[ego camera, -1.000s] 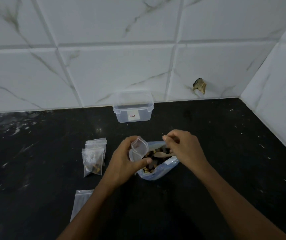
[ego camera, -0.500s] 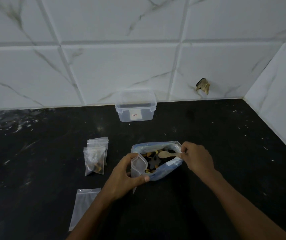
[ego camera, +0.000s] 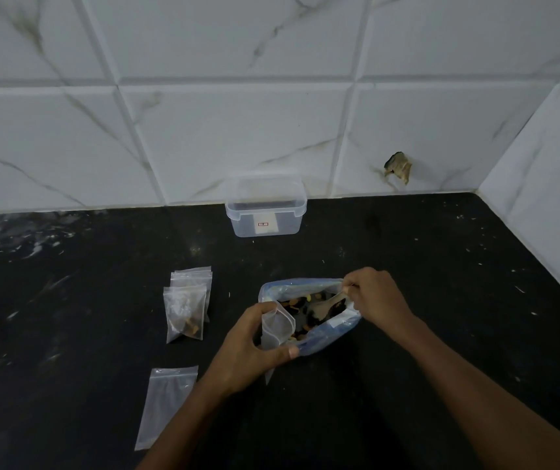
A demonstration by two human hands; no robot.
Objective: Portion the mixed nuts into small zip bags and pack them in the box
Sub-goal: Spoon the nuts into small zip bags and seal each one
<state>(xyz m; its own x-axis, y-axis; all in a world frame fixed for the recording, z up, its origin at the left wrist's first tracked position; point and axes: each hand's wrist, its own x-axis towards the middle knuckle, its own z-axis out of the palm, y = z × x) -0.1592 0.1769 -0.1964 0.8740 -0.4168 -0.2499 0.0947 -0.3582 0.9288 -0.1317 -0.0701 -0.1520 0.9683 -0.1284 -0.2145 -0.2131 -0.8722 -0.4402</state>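
Centre frame: left hand (ego camera: 249, 347) grasps small zip bag (ego camera: 276, 325), mouth open beside large nut bag (ego camera: 309, 313). Right hand (ego camera: 378, 298) pinches wooden spoon (ego camera: 326, 305) handle, bowl down among mixed nuts (ego camera: 300, 305).

Risks: soft bag mouth may collapse, so nuts spill onto dark counter (ego camera: 441, 283); overloaded spoon may shed pieces.

Nuts: yellow, orange and dark pieces. Filled bags (ego camera: 187, 307) left of centre; empty bag (ego camera: 166, 405) lower left; clear box (ego camera: 266, 208) by wall, lid on.
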